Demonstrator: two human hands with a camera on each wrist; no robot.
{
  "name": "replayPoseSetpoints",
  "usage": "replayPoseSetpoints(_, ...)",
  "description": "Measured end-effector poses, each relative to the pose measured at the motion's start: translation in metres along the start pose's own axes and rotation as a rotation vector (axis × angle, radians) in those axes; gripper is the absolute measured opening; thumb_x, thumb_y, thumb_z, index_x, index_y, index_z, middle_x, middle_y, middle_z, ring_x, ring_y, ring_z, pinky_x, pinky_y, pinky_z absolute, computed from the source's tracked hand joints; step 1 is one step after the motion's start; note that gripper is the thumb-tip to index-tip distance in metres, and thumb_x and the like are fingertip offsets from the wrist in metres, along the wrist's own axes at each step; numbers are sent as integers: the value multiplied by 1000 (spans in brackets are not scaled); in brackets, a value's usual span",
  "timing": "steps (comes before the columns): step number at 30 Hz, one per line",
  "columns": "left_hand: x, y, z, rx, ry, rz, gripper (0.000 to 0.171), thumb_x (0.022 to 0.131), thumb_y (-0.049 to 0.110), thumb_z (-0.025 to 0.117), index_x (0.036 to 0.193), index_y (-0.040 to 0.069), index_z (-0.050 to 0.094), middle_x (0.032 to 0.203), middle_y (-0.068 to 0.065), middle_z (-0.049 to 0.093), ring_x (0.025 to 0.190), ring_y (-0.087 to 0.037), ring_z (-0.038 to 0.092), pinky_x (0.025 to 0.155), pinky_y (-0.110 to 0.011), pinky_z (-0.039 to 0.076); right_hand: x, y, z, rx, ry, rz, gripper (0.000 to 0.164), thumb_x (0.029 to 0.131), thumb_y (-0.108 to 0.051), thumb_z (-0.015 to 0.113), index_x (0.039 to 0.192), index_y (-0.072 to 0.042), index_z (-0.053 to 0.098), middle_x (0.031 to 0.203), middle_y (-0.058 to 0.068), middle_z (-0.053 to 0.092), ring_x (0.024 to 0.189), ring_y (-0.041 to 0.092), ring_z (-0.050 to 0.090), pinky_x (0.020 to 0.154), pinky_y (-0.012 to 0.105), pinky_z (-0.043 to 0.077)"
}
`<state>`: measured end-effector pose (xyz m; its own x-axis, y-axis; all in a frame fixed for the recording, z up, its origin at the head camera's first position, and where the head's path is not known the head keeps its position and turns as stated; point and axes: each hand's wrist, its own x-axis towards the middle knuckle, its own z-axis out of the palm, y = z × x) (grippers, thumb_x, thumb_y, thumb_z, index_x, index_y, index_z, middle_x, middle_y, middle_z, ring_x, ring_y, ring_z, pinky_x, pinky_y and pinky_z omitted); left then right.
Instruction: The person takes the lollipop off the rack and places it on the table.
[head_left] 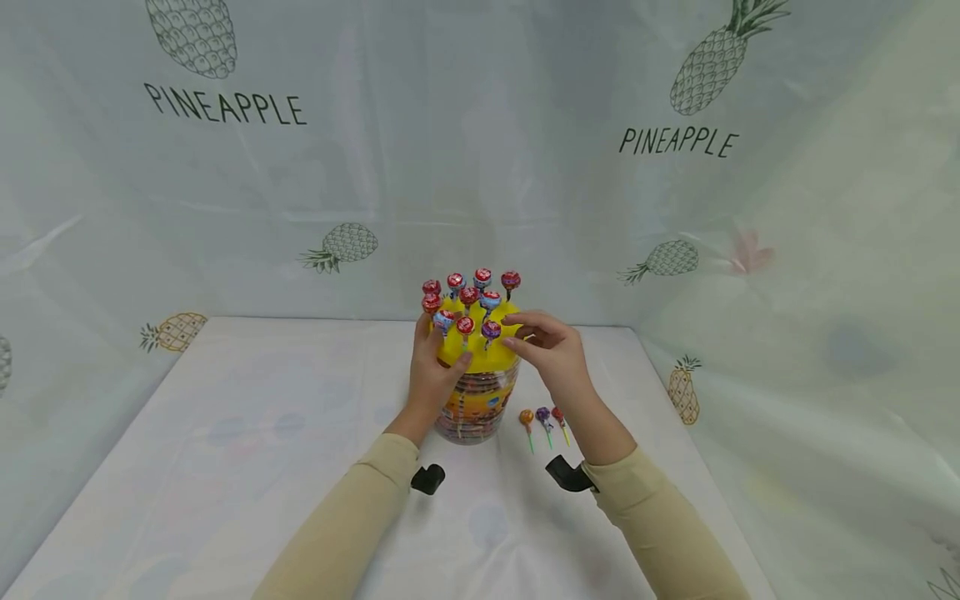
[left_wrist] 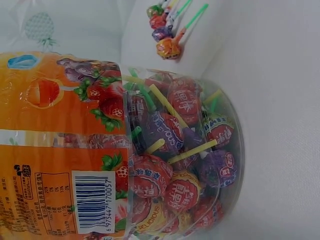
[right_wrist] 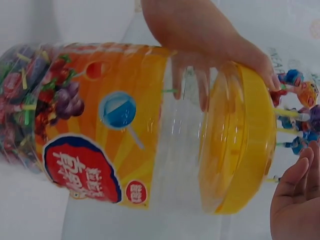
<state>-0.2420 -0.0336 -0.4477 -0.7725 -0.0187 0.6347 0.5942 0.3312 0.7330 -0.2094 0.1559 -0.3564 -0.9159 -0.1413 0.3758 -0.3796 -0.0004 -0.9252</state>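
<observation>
On the desk (head_left: 300, 467), head view: candy jar (head_left: 480, 407) upright mid-desk, yellow lid (head_left: 491, 360) on top with lollipops (head_left: 466, 326) standing in it. Left hand (head_left: 435, 375) grips lid and upper jar from the left, thumb across the front. Right hand (head_left: 553, 350) is at the lid's right edge by a purple lollipop (head_left: 491, 330); can't tell if it's pinching anything. Main risk, I'd say: fingers snag a planted lollipop and knock it askew, since they're packed close. Loose lollipops (head_left: 543, 415) lie near the jar, beside the right forearm (head_left: 606, 425); a low swing could sweep them. Backdrop (head_left: 480, 167) reads PINEAPPLE, twice.

Left wrist view: label (left_wrist: 60, 165) carries a barcode (left_wrist: 93, 201), 6 975447 170057 (nutrition table (left_wrist: 54, 196) too small to trust). Wrapped candies (left_wrist: 150, 175) inside say DELICIOUS.

Right wrist view: red logo (right_wrist: 80, 170), big white Chinese characters I won't swear to. Left fingers wrap behind the clear neck (right_wrist: 172, 150); if that grip slackens, pushing on the lid could tip the jar.
</observation>
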Motion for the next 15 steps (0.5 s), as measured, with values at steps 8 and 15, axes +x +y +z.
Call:
replayPoseSetpoints(8,0,-2,1,0,-7,-3,77,88,70,48,141,15,49,153,-6,23,134,-26,35,101,-44,45,1,1,12,-15,0,13,25,85,-7,75,110,-3,71,109,8,64,93,26,57,76,26,55)
replayPoseSetpoints(15,1,-1,0,8,-6,19,81,87,73,45,140,12,49,152,-7,24,132,-26,37,100,-44,46,1,2,18,-10,-16,1,28,85,-5,74,112,-3,70,112,6,66,94,25,58,78,27,55)
